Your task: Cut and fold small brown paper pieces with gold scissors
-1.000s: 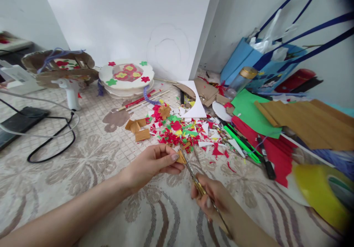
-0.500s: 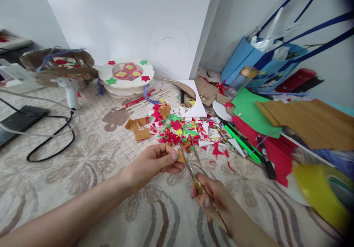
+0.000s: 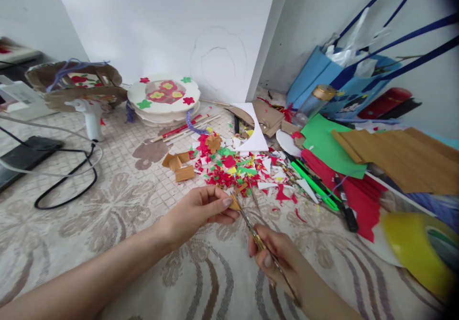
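My left hand pinches a small piece of orange-brown paper between thumb and fingers. Closed round the handles of a pair of scissors is my right hand. The scissor blades point up and left and meet the edge of the paper. Just beyond both hands lies a heap of red, green, white and yellow paper scraps. A brown paper flower rests on the heap, and folded brown paper pieces lie at its left.
A white scalloped plate with paper flowers stands at the back, near a white glue gun. On the right are a green sheet, brown paper, a green cutter, yellow tape and a blue bag.
Almost nothing differs. Both hands keep their places, with the scissors at the edge of the brown paper.
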`<state>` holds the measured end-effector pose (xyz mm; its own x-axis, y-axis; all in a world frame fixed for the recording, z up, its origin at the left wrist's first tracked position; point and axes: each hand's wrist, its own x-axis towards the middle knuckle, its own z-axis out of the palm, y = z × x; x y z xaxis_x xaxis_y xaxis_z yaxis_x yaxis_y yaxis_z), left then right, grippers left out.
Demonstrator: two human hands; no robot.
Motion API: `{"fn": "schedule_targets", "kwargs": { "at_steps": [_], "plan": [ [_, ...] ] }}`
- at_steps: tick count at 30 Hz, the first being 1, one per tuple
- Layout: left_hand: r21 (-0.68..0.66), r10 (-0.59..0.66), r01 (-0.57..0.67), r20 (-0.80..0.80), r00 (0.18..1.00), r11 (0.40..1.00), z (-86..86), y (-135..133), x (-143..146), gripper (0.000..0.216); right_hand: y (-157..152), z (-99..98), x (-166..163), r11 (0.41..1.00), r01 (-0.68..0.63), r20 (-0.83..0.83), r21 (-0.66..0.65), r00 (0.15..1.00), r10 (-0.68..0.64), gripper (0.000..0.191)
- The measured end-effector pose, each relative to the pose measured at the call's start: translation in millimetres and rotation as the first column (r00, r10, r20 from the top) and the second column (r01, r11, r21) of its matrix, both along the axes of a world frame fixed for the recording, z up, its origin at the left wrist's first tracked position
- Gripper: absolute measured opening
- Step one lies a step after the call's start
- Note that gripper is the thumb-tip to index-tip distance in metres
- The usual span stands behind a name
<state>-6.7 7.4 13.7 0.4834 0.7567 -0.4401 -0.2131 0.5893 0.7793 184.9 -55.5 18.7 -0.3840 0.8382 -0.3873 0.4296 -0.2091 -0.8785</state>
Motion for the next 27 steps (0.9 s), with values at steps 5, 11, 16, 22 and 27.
{"fn": "schedule_targets", "kwargs": {
  "at_steps": [5, 11, 16, 22, 27],
  "plan": [
    [0.0, 0.003, -0.003, -0.002, 1.0, 1.0, -0.8, 0, 0, 0.02, 0, 0.2, -1, 1.0, -0.001, 0.007, 0.015, 1.0, 0.001, 0.064],
    [0.007, 0.001, -0.001, 0.0, 1.0, 1.0, -0.7, 0, 0, 0.021, 2, 2.8, -1, 1.0, -0.01, -0.022, 0.027, 1.0, 0.011, 0.062],
    [0.013, 0.001, -0.001, 0.003, 1.0, 1.0, -1.8, 0, 0, 0.02, 1, 2.5, 0, 0.998, -0.022, -0.002, 0.053, 1.0, 0.023, 0.062],
    [0.013, 0.003, -0.003, 0.006, 1.0, 1.0, -2.5, 0, 0, 0.02, 0, -3.5, 2, 0.998, -0.016, -0.013, 0.061, 1.0, 0.017, 0.057],
    [0.005, 0.004, -0.004, -0.005, 1.0, 1.0, -0.8, 1, 1, 0.022, -1, -7.7, 2, 1.0, 0.014, -0.052, 0.0, 0.999, -0.014, 0.06]
  ]
}}
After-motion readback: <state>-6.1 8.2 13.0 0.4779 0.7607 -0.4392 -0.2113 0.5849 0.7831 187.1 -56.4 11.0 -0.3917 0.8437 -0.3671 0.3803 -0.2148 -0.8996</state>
